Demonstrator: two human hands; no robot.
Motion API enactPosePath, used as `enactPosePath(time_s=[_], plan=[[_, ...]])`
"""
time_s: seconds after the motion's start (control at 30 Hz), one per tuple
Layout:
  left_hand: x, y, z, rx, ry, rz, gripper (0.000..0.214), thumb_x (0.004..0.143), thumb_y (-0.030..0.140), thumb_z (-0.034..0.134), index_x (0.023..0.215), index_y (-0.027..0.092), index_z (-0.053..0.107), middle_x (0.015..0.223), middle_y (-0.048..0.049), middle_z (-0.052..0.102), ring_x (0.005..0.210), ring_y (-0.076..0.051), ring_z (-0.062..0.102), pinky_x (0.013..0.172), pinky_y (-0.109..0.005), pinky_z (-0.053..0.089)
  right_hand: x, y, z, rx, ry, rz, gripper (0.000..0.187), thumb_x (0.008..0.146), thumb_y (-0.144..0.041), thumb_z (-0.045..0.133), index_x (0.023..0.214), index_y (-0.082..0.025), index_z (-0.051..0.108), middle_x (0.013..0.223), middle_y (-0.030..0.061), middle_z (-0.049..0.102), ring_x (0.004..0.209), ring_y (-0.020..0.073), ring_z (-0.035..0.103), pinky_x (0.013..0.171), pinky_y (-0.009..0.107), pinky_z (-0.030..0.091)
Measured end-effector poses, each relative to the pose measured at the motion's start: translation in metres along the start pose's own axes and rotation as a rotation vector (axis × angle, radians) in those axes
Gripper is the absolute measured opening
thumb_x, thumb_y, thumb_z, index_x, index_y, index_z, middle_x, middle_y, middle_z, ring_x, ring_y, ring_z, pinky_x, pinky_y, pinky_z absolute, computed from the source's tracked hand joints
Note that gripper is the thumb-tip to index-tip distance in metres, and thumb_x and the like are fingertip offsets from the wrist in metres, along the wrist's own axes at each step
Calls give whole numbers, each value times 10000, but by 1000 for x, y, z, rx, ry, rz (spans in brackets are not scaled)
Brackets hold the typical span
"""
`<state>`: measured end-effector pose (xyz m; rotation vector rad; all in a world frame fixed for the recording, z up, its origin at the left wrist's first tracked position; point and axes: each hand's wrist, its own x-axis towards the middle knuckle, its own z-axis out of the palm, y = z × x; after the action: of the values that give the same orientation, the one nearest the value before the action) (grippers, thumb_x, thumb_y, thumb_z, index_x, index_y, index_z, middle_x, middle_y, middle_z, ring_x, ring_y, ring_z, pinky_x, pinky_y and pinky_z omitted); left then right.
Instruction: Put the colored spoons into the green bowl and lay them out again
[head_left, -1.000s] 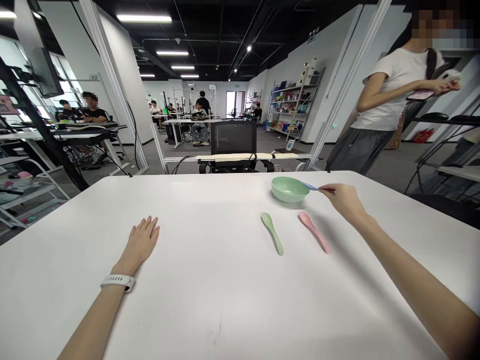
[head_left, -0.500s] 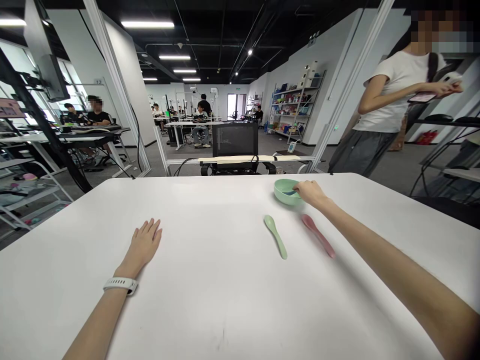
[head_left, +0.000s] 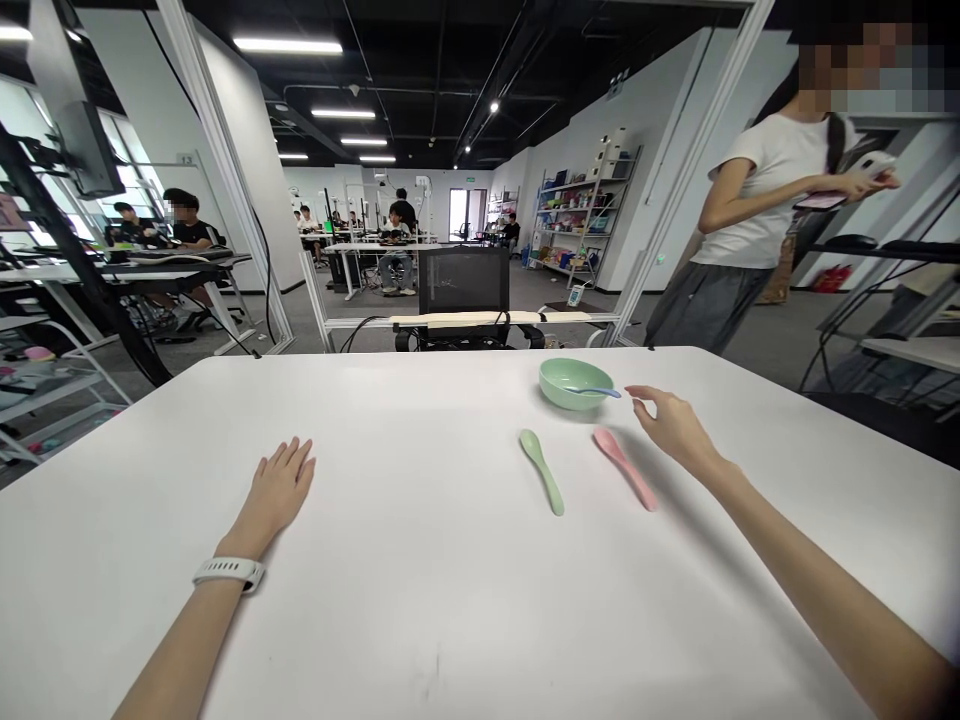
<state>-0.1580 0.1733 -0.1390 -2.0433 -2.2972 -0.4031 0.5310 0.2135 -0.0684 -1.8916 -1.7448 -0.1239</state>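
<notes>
A green bowl (head_left: 574, 398) stands near the far edge of the white table. Inside it lies a blue spoon (head_left: 600, 392), its handle over the right rim. Just right of that handle is my right hand (head_left: 675, 425), raised above the table with thumb and fingers apart and nothing between them. A green spoon (head_left: 543, 474) lies in front of the bowl. Beside it, nearer my right hand, rests a pink spoon (head_left: 626, 470). On the left, my left hand (head_left: 276, 492) lies flat on the table, fingers stretched out, touching no object.
The white table (head_left: 405, 560) fills the foreground. Beyond its far edge are a metal frame bar and a black office chair (head_left: 463, 282). A person (head_left: 780, 190) stands past the right far corner, holding a phone. A monitor on an arm is at the left.
My right hand has let go of the blue spoon and moved right and towards me. The spoon now rests in the bowl. My left hand stays flat. The whole view has shifted slightly.
</notes>
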Motion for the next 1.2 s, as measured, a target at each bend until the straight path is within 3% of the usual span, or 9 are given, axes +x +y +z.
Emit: enactPosePath(time_s=[0.23, 0.47, 0.7, 0.8, 0.93, 1.0, 1.2], plan=[[1, 0, 2, 13, -7, -10, 780, 1123, 456, 218, 1718, 129, 601, 1857, -202, 527, 1759, -362, 457, 1440, -624, 355, -56, 42, 35, 75, -178, -14, 545, 1096, -364, 421, 1383, -207, 857, 1566, 173, 800, 1503, 400, 738, 1267, 552, 598], [2, -1, 1, 5, -1, -5, 788, 1121, 452, 215, 1714, 108, 604, 1847, -219, 531, 1749, -378, 472, 1430, -654, 367, -60, 54, 49, 126, -143, -41, 534, 1108, -379, 423, 1375, -221, 857, 1599, 146, 785, 1598, 364, 664, 1312, 550, 572], [0, 4, -3, 18, -41, -29, 803, 1135, 445, 176, 1749, 96, 556, 1891, -202, 470, 1780, -350, 424, 1461, -602, 318, -56, 51, 44, 89, -145, -17, 545, 1085, -333, 445, 1398, -154, 853, 1604, 207, 769, 1562, 405, 687, 1287, 563, 570], [0, 4, -2, 25, -30, -34, 762, 1144, 433, 219, 1743, 123, 575, 1887, -193, 480, 1776, -337, 433, 1458, -581, 332, -41, 43, 32, 33, -29, -34, 553, 1092, -311, 426, 1426, -138, 832, 1543, 229, 796, 1478, 410, 729, 1251, 566, 575], [0, 4, -2, 36, -20, -31, 711, 1150, 406, 279, 1731, 148, 597, 1870, -187, 506, 1761, -335, 461, 1446, -584, 364, 2, 18, 8, -75, 80, -138, 528, 1107, -281, 422, 1385, -130, 844, 1316, 251, 850, 1256, 409, 774, 1150, 574, 588], [0, 4, -3, 40, -22, -28, 718, 1153, 406, 263, 1729, 137, 595, 1869, -193, 503, 1759, -343, 464, 1446, -598, 363, 29, -2, -2, -165, 34, -170, 496, 1111, -272, 451, 1345, -132, 865, 1273, 247, 856, 1226, 402, 767, 1108, 537, 581], [1, 2, -3, 48, -39, -10, 738, 1157, 425, 239, 1744, 125, 572, 1875, -192, 487, 1766, -344, 452, 1454, -601, 347, 90, -63, -10, -467, -326, -107, 384, 1133, -282, 587, 1342, -220, 903, 1332, 159, 884, 1368, 357, 726, 1126, 430, 494]])
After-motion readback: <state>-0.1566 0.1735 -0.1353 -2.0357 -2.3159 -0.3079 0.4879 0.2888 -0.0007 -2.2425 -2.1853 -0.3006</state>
